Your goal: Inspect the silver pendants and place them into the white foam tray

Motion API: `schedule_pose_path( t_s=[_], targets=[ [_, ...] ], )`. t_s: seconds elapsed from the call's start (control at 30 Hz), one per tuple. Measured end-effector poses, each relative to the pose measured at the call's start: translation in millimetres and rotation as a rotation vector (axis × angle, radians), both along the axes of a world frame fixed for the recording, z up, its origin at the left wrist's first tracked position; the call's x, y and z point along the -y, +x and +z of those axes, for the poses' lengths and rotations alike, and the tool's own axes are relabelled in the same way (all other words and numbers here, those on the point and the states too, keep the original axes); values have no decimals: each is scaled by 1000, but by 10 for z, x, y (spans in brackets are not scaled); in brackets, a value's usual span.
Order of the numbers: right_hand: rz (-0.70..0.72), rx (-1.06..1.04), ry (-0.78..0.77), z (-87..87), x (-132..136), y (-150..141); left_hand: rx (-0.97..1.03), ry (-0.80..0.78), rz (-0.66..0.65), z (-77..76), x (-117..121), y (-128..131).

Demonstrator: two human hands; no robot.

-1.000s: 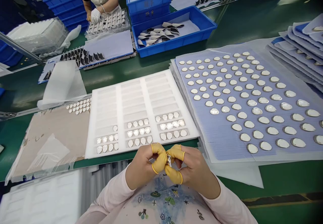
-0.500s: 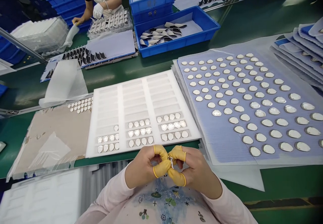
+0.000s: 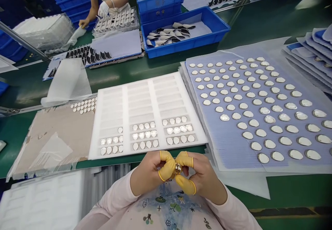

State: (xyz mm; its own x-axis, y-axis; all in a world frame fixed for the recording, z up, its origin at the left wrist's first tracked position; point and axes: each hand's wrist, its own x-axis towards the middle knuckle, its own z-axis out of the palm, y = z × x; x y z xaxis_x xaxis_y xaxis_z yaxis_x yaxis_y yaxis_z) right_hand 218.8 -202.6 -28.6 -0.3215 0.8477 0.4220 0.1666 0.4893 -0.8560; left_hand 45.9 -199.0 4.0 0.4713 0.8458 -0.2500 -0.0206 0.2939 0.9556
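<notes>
My left hand (image 3: 149, 173) and my right hand (image 3: 203, 176), both with yellow finger cots, pinch a small shiny metal piece (image 3: 177, 169) between them, just above my chest. The fingers hide most of it, so its exact shape is unclear. Directly ahead of my fingertips lies a white foam tray (image 3: 147, 116), with rows of silver teardrop-shaped metal pieces (image 3: 145, 136) in its lower recesses. To the right, a blue-lined sheet (image 3: 207, 126) carries many rows of similar pale discs.
A co-worker in white gloves (image 3: 103, 9) handles a tray of pieces (image 3: 115, 22) across the green bench. Blue plastic crates (image 3: 185, 29) hold more pieces. Stacked sheets (image 3: 310, 48) lie at the right, and a cardboard sheet under plastic film (image 3: 53, 140) lies at the left.
My fingers have shifted around the metal piece, which now sits lower and turned. The whole view has drifted slightly right. The co-worker's bare hand has moved left, away from the tray.
</notes>
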Motion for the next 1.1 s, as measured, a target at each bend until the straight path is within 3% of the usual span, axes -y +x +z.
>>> schedule_pose_path(
  t_s=[0.47, 0.53, 0.73, 0.83, 0.97, 1.1],
  targets=[
    [50, -113, -57, -35, -3, -14, 69, 73, -53, -55, 59, -61],
    [41, -135, -56, -36, -10, -20, 54, 161, -40, -58, 60, -69],
    [8, -202, -102, -40, -24, -18, -134, 656, 36, -107, 73, -45],
    [16, -205, -120, -34, -18, -26, -191, 780, 100, -163, 64, -27],
    [17, -192, -120, -28, -7, -43, -258, 938, 80, -211, 29, -34],
    [20, -160, -145, -29, -7, -42, -308, 1000, 91, -209, 1, -53]
  ],
)
